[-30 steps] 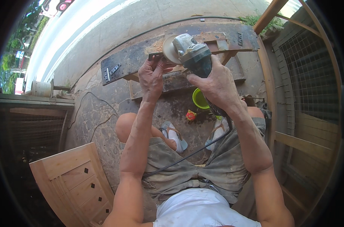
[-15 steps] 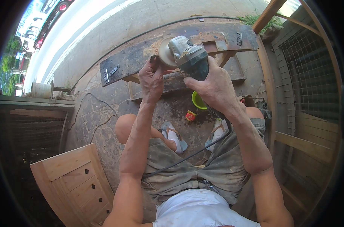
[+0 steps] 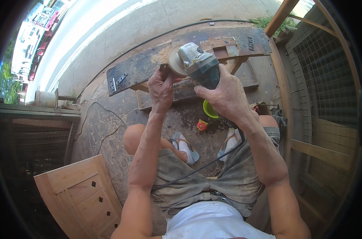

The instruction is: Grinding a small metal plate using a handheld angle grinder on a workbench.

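Note:
My right hand (image 3: pixel 228 93) is wrapped around the dark body of an angle grinder (image 3: pixel 204 68) with a pale grey head. The grinder's round tan disc (image 3: pixel 176 60) faces left, toward my other hand. Pinched in the fingers of my left hand (image 3: pixel 161 89) is a small dark flat piece (image 3: pixel 164 67), its end showing at the disc's left edge. Whether the piece touches the disc is hard to tell. A black cord (image 3: pixel 197 169) runs from the grinder across my lap.
A low worn bench (image 3: pixel 139 67) stands beyond my hands, with small dark slotted pieces (image 3: pixel 122 77) and another slotted piece (image 3: pixel 251 43) on it. Below are a green bowl (image 3: pixel 209 109) and a red-yellow packet (image 3: pixel 202 125). A wooden panel (image 3: pixel 83 191) leans at lower left.
Both hands keep their grips, with the grinder and dark piece close together as before. The truck on the road at upper left has changed position. The whole view has shifted slightly.

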Action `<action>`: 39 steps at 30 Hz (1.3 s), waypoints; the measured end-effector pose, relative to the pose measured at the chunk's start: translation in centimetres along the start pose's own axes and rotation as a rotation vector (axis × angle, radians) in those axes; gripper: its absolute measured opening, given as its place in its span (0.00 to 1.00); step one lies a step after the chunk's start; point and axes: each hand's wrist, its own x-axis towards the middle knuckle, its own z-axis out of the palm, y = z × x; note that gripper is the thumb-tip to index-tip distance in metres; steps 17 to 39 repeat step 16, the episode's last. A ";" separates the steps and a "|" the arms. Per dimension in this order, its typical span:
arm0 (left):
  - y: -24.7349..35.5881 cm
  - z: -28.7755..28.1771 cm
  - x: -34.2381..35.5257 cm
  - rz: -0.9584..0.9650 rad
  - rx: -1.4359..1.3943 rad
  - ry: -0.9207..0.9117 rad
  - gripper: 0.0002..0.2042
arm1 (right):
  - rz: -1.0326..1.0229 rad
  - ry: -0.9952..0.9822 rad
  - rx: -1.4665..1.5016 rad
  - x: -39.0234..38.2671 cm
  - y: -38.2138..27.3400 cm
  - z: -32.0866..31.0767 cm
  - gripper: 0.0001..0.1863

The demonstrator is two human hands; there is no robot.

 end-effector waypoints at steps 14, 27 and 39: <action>-0.1 0.4 -0.2 -0.026 -0.035 -0.008 0.10 | -0.002 0.001 0.028 0.0 0.0 0.1 0.33; -0.2 0.3 -0.1 -0.035 -0.031 -0.020 0.12 | 0.006 -0.011 0.028 -0.1 -0.3 -0.1 0.33; -0.2 0.3 -0.1 -0.035 -0.031 -0.020 0.12 | 0.006 -0.011 0.028 -0.1 -0.3 -0.1 0.33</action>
